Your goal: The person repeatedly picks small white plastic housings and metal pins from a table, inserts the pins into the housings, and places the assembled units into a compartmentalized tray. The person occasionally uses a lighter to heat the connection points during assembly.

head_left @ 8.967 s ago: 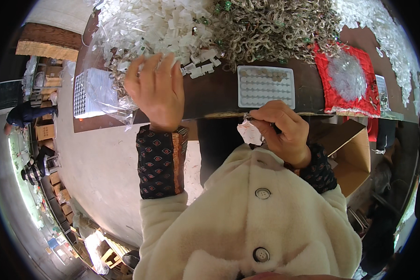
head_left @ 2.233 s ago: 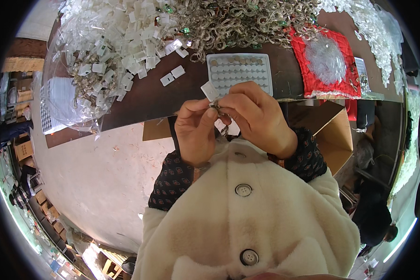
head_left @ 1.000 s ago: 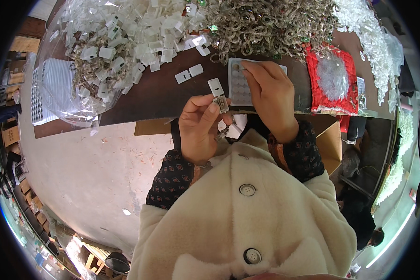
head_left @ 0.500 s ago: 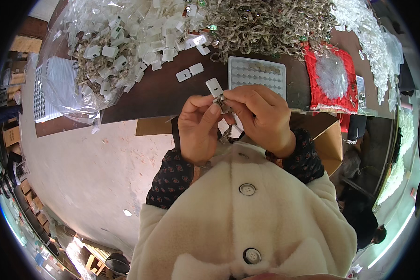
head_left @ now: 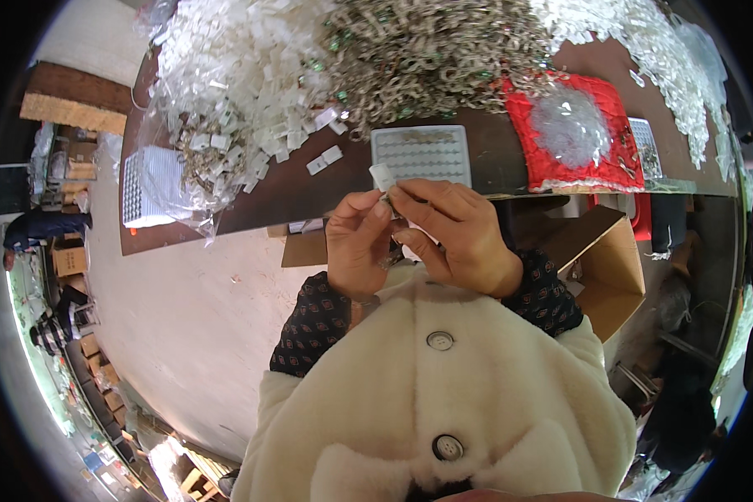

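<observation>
A small white plastic tag (head_left: 381,176) stands up from between my hands at the table's near edge. My left hand (head_left: 358,238) pinches it low down, thumb against fingers. My right hand (head_left: 456,230) is closed at the same spot, its thumb and forefinger at the tag's lower end. What lies between the fingertips below the tag is mostly hidden. Just beyond my hands sits a pale tray (head_left: 463,159) with rows of small pockets. Left of that tray, a pair of white tags (head_left: 325,160) rests on the dark table (head_left: 251,209).
Farther back, white tags are heaped (head_left: 251,50) beside a large pile of greyish looped pieces (head_left: 427,58). A red cloth (head_left: 544,167) carries clear plastic bits on the right. At the left stands another pocketed tray (head_left: 146,188); a cardboard box (head_left: 615,268) is below the table's right side.
The whole view has shifted, with the table's things lying farther left in the middle. The metallic piece hanging below my fingers no longer shows. Both hands stay together on the tag.
</observation>
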